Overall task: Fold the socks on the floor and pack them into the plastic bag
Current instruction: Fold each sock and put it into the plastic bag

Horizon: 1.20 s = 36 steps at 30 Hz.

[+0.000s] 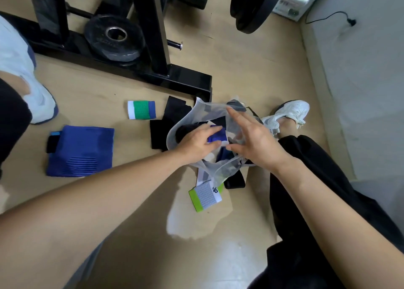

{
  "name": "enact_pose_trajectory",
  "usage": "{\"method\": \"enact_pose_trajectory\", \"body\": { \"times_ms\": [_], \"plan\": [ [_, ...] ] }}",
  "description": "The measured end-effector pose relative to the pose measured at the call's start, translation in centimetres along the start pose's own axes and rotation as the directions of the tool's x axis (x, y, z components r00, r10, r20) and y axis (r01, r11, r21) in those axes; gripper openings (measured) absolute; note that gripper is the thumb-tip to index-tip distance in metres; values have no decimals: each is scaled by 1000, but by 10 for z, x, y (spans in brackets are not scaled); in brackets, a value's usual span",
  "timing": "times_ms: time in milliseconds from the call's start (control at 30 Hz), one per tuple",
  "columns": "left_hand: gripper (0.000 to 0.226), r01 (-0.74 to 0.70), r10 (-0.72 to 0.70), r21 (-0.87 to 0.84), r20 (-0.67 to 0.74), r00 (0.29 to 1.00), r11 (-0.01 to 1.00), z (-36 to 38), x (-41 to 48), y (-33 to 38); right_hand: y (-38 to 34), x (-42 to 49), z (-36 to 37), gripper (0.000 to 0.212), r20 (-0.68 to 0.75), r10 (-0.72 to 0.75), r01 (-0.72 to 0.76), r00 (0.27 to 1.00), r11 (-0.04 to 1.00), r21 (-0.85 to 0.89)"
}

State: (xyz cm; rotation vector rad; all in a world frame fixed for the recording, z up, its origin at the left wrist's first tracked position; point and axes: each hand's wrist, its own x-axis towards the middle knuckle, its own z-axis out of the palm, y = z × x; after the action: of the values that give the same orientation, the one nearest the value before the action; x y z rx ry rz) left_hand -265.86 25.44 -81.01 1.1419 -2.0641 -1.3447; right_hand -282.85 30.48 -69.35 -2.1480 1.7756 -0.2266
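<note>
A translucent plastic bag point(185, 120) lies open on the floor with several dark socks inside. My left hand point(196, 142) reaches into its mouth and grips a folded blue sock point(216, 135). My right hand point(253, 140) holds the bag's right side, thumb pinching the plastic and fingers spread over it. On the floor lie a large folded blue sock point(80, 151), a white-green-blue folded sock point(141, 109), black socks point(161, 131) partly under the bag, and a grey and lime-green sock point(205, 196) below it.
A black weight rack point(153, 70) with a plate point(114, 40) stands behind the bag. My white shoe point(286, 114) and black trouser leg are at the right. Another person's white shoe point(41, 105) is at the left. A grey mat point(360, 81) edges the right.
</note>
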Motion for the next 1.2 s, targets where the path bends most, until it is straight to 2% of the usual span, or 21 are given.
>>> {"method": "enact_pose_trajectory", "body": {
  "times_ms": [100,200,367,433,533,600,667,700,733,800,867,933,1000,1067,1133,1200],
  "plan": [
    [59,-13,-5,239,76,997,971,4,12,-8,2,-3,-4,104,-12,39,-39,999,996,-82],
    [62,-26,-53,488,148,988,872,8,13,-23,3,-7,-4,104,-19,72,-74,997,982,-172],
    [67,4,-74,550,106,992,835,17,2,-30,-1,-9,0,105,-27,84,-87,996,983,-163],
    [64,-31,12,582,37,999,813,17,-4,-26,-2,-8,2,106,-32,70,-74,997,985,-156],
    [48,-177,279,647,-58,959,742,14,-14,-23,-5,-8,4,106,-51,52,-58,997,989,-137],
    [37,-295,439,675,-46,898,676,12,-15,-27,-7,-9,5,104,-57,41,-48,998,990,-132],
    [38,-401,501,650,36,865,645,12,-13,-32,-9,-10,6,104,-49,26,-32,998,992,-123],
    [46,-407,461,626,85,884,665,11,-11,-33,-9,-11,7,105,-44,25,-30,999,993,-116],
    [54,-364,361,607,134,923,707,10,-9,-31,-9,-11,8,106,-39,27,-32,999,993,-113],
    [61,-214,65,621,253,965,754,7,-2,-27,-10,-13,10,107,-27,37,-40,999,992,-118],
    [64,-133,-127,657,333,934,742,4,8,-22,-12,-15,12,106,-11,38,-39,999,992,-118],
    [65,-62,-224,620,372,901,782,4,18,-18,-14,-17,16,106,2,39,-38,999,995,-96],
    [63,-6,-252,555,387,887,832,6,22,-16,-16,-17,19,106,17,40,-38,999,995,-91],
    [59,22,-203,441,366,908,897,2,16,-17,-19,-16,21,105,31,35,-32,999,995,-90],
    [52,-35,-64,317,296,953,948,-11,-4,-19,-23,-14,24,101,26,25,-23,999,997,-74],
    [48,-172,109,319,207,972,932,-31,-32,-24,-29,-11,27,89,1,9,-9,1000,998,-58]
  ]
}}
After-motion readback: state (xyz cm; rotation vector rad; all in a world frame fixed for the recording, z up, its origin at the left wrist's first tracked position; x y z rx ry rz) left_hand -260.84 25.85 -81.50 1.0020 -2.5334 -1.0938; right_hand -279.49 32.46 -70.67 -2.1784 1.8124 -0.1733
